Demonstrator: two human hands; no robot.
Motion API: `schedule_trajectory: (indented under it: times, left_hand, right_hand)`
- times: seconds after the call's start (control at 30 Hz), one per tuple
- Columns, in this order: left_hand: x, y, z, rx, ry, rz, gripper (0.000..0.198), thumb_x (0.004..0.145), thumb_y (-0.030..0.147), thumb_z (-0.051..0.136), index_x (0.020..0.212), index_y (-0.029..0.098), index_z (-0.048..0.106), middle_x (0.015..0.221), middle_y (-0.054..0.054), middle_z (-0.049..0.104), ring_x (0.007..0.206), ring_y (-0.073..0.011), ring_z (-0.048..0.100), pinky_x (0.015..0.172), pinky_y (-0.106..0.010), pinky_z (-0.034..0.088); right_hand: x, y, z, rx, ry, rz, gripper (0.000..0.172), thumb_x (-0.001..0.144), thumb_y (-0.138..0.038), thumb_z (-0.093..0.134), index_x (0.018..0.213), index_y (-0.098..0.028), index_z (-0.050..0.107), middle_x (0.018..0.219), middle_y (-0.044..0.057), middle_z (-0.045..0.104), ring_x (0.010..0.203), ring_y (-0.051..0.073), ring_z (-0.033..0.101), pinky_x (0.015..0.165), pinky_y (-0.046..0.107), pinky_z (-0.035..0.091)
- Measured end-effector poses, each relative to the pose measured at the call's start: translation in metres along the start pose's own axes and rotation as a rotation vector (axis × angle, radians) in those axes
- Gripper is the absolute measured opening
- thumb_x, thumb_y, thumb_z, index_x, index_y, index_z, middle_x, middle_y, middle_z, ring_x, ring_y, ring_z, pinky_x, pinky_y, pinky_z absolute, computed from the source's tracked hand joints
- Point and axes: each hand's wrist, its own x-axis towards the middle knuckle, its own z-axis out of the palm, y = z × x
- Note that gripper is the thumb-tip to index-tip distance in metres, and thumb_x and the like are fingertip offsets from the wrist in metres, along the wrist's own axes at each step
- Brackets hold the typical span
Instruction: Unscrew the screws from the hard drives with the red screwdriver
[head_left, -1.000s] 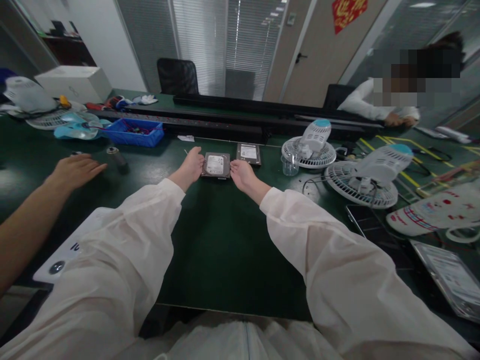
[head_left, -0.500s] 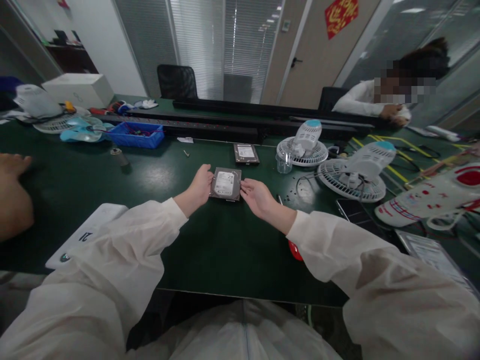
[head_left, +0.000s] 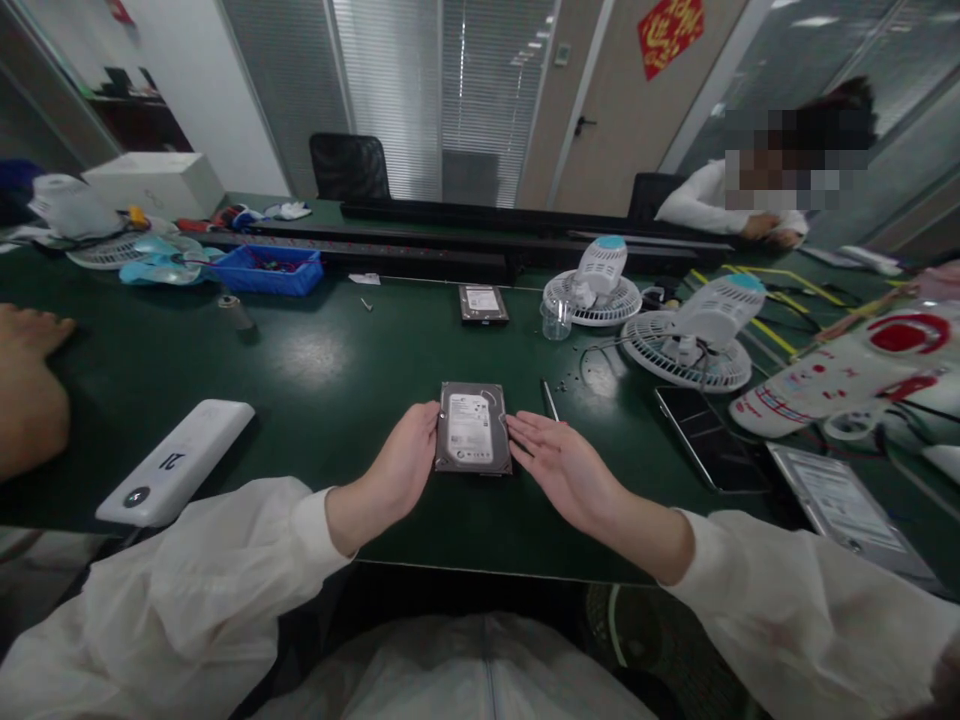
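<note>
A hard drive with a white label faces up in front of me, close above or on the green table. My left hand is at its left edge, fingers against the side and partly hidden. On the right edge, the fingertips of my right hand touch the drive with the fingers fairly straight. The two hands hold it between them. Farther back lies a second hard drive. A screwdriver, partly hidden by my right hand, lies just beyond it.
White fans, a clear cup and a phone are to the right. A white power bank and another person's arm are at left. A blue tray and long black bars are behind.
Both hands have brought the hard drive nearer to me and slightly right. The screwdriver's shaft shows more now, and the power bank is no longer covered by my left sleeve.
</note>
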Motion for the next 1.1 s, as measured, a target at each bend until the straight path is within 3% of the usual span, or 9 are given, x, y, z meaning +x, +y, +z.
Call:
schedule_trajectory:
  times: [0.23,0.53,0.93,1.1]
  left_hand:
    - [-0.02,-0.005,0.0,0.007,0.044,-0.024,0.02,0.095,0.02,0.052,0.086,0.024,0.07,0.119,-0.006,0.079,0.14,-0.0236,0.061,0.124,-0.037,0.046]
    - [-0.012,-0.005,0.001,-0.004,0.034,-0.006,0.017,0.095,0.021,0.053,0.089,0.025,0.069,0.124,-0.007,0.078,0.147,-0.0234,0.054,0.123,-0.037,0.047]
    - [-0.011,-0.002,0.002,0.001,0.047,-0.041,0.017,0.093,0.023,0.054,0.089,0.025,0.071,0.129,-0.005,0.076,0.156,-0.0222,0.043,0.129,-0.037,0.039]
    - [-0.011,-0.001,0.001,0.011,0.044,-0.068,0.021,0.096,0.022,0.052,0.09,0.024,0.072,0.136,-0.006,0.074,0.157,-0.0221,0.041,0.131,-0.037,0.033]
  right_hand:
    - [-0.016,0.011,-0.014,0.02,-0.022,-0.027,0.03,0.083,-0.003,0.06,0.106,-0.02,0.068,0.137,0.012,0.072,0.14,0.022,0.062,0.127,0.041,0.045]
    - [-0.007,0.007,-0.014,0.018,-0.018,-0.047,0.031,0.082,-0.003,0.062,0.109,-0.017,0.067,0.138,0.016,0.071,0.138,0.024,0.064,0.126,0.043,0.046]
    - [-0.003,0.01,-0.02,-0.012,-0.025,-0.068,0.031,0.082,-0.006,0.062,0.109,-0.019,0.069,0.138,0.014,0.072,0.137,0.023,0.065,0.126,0.044,0.045]
    - [-0.002,0.012,-0.019,-0.092,-0.042,-0.077,0.039,0.08,-0.006,0.062,0.116,-0.02,0.067,0.143,0.013,0.069,0.138,0.021,0.064,0.126,0.043,0.046]
